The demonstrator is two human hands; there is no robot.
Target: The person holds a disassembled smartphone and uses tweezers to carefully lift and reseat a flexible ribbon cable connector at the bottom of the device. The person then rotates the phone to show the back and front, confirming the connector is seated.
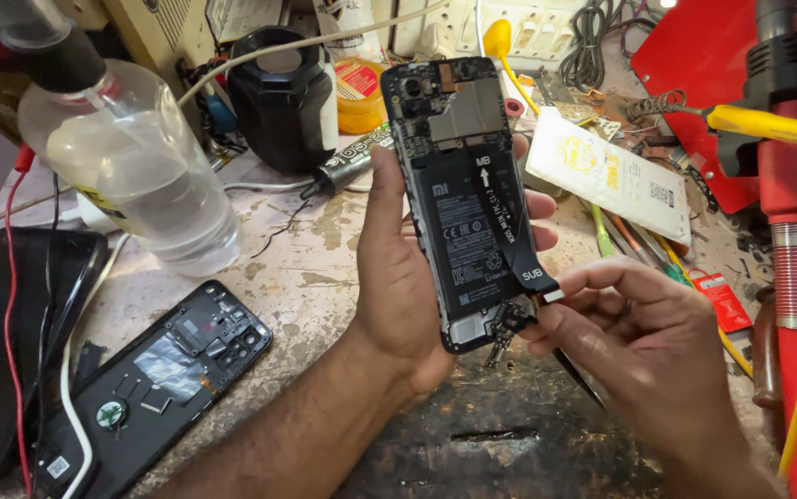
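Observation:
My left hand (398, 277) holds an opened black smartphone (463, 185) upright, back side toward me, with its battery and circuit board exposed. A black flat ribbon cable (514, 236) runs down over the battery. My right hand (643, 337) pinches the lower end of that cable and a small black part (509, 319) at the phone's bottom edge. A thin dark tool (576, 374) pokes out under my right hand's fingers.
The phone's black back cover (153, 379) lies at the lower left on the worn workbench (297, 268). A clear plastic bottle (130, 157), a black cylinder (283, 97), a white battery pack (611, 176), a red stand (787, 185) and cables crowd the bench edges.

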